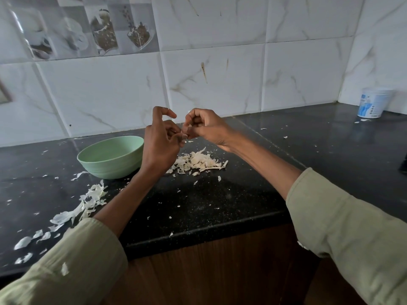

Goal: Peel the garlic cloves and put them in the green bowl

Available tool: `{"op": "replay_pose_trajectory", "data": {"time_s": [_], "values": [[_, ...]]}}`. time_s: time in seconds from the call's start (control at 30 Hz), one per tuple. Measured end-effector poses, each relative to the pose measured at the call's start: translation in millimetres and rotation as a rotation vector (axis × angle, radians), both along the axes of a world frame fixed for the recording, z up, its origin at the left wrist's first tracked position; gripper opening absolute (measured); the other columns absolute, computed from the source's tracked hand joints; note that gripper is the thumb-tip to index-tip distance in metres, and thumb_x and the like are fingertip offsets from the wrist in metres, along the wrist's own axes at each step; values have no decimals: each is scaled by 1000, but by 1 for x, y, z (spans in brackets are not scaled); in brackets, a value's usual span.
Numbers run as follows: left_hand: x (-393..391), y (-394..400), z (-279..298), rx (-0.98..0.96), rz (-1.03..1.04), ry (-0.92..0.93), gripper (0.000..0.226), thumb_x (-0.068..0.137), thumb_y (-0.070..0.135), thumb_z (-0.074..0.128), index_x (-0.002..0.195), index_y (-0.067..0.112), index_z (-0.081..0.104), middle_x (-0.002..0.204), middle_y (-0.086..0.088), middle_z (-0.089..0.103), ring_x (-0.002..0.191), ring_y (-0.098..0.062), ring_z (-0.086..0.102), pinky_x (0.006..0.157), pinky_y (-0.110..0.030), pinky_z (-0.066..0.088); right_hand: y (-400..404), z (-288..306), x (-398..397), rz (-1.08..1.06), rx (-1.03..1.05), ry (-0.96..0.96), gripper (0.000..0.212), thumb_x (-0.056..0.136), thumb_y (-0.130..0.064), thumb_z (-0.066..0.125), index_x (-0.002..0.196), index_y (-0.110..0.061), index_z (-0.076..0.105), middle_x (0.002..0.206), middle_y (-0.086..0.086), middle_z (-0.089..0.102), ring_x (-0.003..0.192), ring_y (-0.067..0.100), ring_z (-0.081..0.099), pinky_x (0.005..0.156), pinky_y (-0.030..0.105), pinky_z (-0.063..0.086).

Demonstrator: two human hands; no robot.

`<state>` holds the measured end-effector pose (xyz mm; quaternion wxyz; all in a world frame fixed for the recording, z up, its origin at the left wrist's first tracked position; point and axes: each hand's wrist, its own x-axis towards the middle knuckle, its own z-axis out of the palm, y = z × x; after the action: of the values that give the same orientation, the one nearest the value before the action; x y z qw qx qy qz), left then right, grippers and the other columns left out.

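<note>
Above the black table (220,194), just right of the green bowl (110,157), both hands are raised and meet fingertip to fingertip. Left hand (161,142): fingers curled, thumb and fingertips pinching a small pale item at the meeting point. Right hand (203,126): fingers curled inward onto the same spot. The item is very likely a garlic clove (184,135) being skinned, but it is almost wholly hidden by the fingers — only a sliver shows, so whether skin remains on it cannot be told.

Progress, judged from the litter: well along. A heap of papery peel (198,162) lies on the table directly below the hands, just beside the bowl; a second trail of peel (88,199) runs from the bowl's front toward the left sleeve (72,260), and flakes are scattered widely. No whole bulb or unpeeled clove is plainly visible on the table, though one could sit within the heap.

Containers:
- Green bowl — upright, near the wall, seen from a low angle; only the far inner wall shows and the contents are hidden. Cloves inside cannot be confirmed.
- White tub (374,103) with blue print, far right corner, well apart from the work; contents not visible.

Remaining, by estimate: finish the clove in hand, drop it in the bowl.
</note>
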<state>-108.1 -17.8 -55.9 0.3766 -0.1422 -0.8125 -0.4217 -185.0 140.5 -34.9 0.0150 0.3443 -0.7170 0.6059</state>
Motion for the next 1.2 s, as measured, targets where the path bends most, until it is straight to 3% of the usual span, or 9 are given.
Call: {"op": "replay_pose_trajectory", "data": {"time_s": [0.13, 0.27, 0.6, 0.73, 0.87, 0.93, 1.03, 1.1, 1.2], "values": [[1, 1, -1, -10, 25, 16, 48, 89, -9, 70, 116, 17, 40, 72, 1, 73, 64, -14, 70, 64, -48, 59, -5, -3, -1, -29, 30, 36, 17, 93, -1, 73, 95, -11, 60, 90, 10, 63, 76, 12, 67, 76, 28, 60], [0, -2, -1, -12, 27, -1, 47, 90, -6, 71, 117, 18, 41, 73, 0, 73, 65, -16, 72, 66, -50, 60, -5, -4, -2, -37, 26, 37, 17, 91, -1, 75, 101, -8, 62, 95, 16, 62, 84, 20, 68, 82, 36, 63], [-3, 3, 0, -75, 3, 39, 48, 89, -9, 68, 121, 14, 40, 77, 7, 72, 66, -6, 71, 61, -41, 59, 4, 1, 1, 41, -10, 14, 20, 89, -5, 78, 100, -5, 61, 91, 7, 62, 83, 11, 66, 76, 25, 58], [-4, 4, -1, -45, -20, 17, 47, 89, -10, 67, 120, 13, 41, 77, 4, 73, 67, -15, 71, 64, -44, 59, 3, 0, 0, 43, -9, -29, 18, 90, -6, 78, 96, -9, 61, 89, 6, 62, 87, 18, 63, 81, 31, 59], [-3, 1, -3, -96, -18, 21, 46, 89, -10, 66, 118, 13, 39, 77, 4, 73, 64, -10, 69, 64, -44, 59, 1, -3, -2, 29, 20, -23, 17, 89, -3, 78, 91, -11, 63, 85, 6, 62, 85, 20, 62, 89, 43, 59], [-3, 2, -5, -108, -12, 32, 45, 89, -11, 66, 118, 11, 39, 77, 3, 73, 63, -7, 68, 61, -37, 57, -1, -5, -4, 19, 29, -24, 17, 90, -4, 78, 88, -12, 63, 82, 6, 63, 84, 22, 62, 93, 48, 57], [-4, 3, -5, -113, 18, 36, 46, 87, -13, 66, 117, 9, 39, 76, 4, 73, 63, -2, 66, 57, -19, 49, -4, -6, -1, 19, 11, -20, 17, 90, -5, 77, 88, -10, 61, 80, 7, 62, 78, 22, 61, 80, 37, 58], [-5, 1, -5, -123, 42, 25, 47, 86, -12, 65, 116, 11, 39, 77, 4, 74, 65, -2, 67, 61, -26, 53, -6, -6, 2, 3, 9, 5, 17, 90, -4, 77, 89, -8, 61, 79, 8, 63, 72, 18, 62, 70, 27, 58], [-7, -1, -6, -159, 78, 12, 50, 86, -11, 67, 116, 17, 37, 77, 4, 74, 66, -6, 67, 67, -42, 56, -8, -8, 3, -67, 36, 30, 16, 90, -4, 78, 94, -5, 63, 82, 11, 67, 73, 20, 64, 69, 28, 58]]}}
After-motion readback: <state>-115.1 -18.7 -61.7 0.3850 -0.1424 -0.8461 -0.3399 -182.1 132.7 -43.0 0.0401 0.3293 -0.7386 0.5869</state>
